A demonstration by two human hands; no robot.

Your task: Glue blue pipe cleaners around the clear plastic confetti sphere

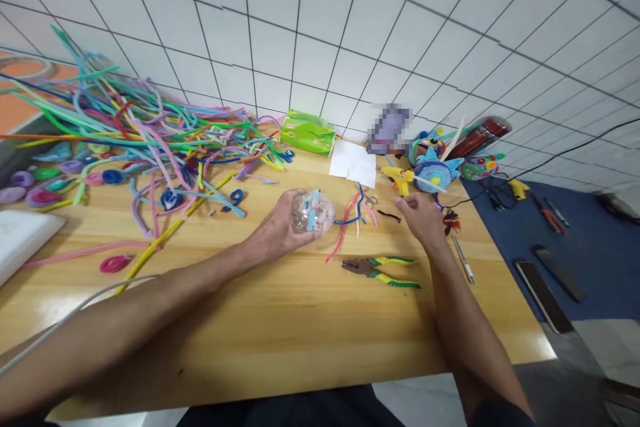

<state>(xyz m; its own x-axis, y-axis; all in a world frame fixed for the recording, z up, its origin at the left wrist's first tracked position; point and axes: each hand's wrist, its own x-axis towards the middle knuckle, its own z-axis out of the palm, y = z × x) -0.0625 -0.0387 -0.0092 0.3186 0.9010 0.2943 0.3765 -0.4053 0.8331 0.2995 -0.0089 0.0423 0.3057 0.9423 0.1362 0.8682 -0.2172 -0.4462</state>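
Note:
My left hand (285,227) is wrapped round a clear plastic ball (313,210) with light blue strips and pale bits showing on or in it. My right hand (423,217) has its fingers closed at the lower end of the handle of a yellow glue gun (399,177). A whitish glue stick (431,183) sticks out of the gun's back. Between my hands lie blue and pink pipe cleaners (359,203), small scissors (371,201) and a short black piece (389,215). Nearer to me rest pliers (373,268) with green and yellow handles, jaws pointing left.
A tangled heap of coloured pipe cleaners (150,127) covers the back left. Along the wall stand a green tissue pack (307,133), white paper (353,163) and a blue pipe-cleaner figure (434,170). A black cord (560,157) runs at right. A pen (463,260) lies beside my right forearm.

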